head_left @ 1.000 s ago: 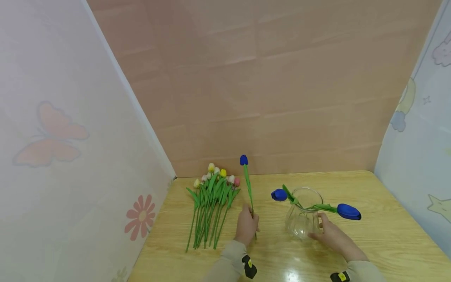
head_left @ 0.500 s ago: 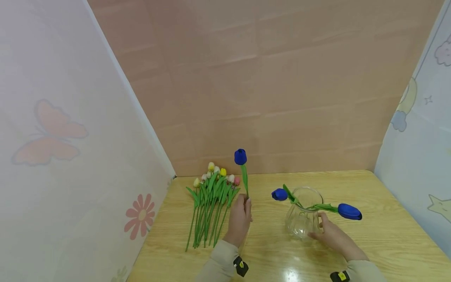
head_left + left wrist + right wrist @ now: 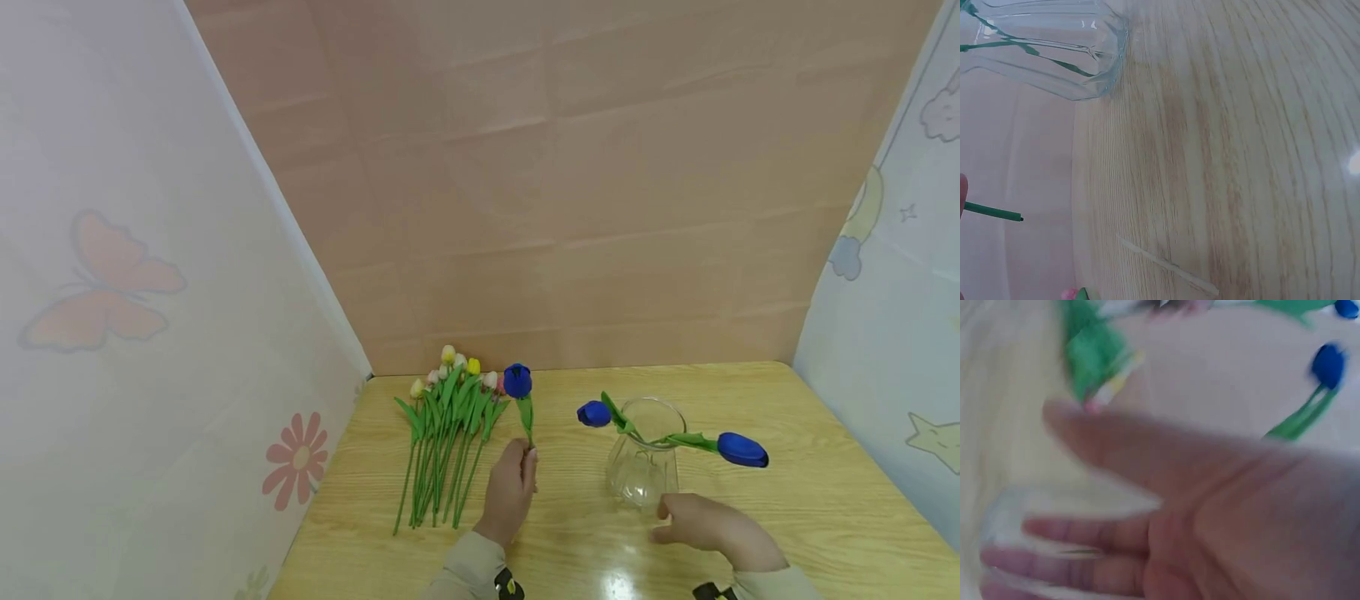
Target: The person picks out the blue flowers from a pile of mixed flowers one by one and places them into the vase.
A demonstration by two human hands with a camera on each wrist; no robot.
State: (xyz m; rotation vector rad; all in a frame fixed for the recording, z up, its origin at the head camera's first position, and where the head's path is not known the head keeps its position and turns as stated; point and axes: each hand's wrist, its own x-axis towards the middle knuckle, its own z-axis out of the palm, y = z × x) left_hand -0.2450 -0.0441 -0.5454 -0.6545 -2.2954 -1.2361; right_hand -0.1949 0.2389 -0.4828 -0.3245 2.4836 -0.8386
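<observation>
The left hand pinches a blue tulip low on its stem, fingers curled round it, so the bloom stands clear of the bunch lying on the desk. The right hand hovers beside the vase, fingers spread, holding nothing.

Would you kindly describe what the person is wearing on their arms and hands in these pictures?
Both hands are bare: the left hand and the right hand wear no gloves or rings that show. Each arm has a long beige sleeve reaching to the wrist. At each wrist sits a small black device with a yellow mark, partly cut off by the frame edge.
</observation>
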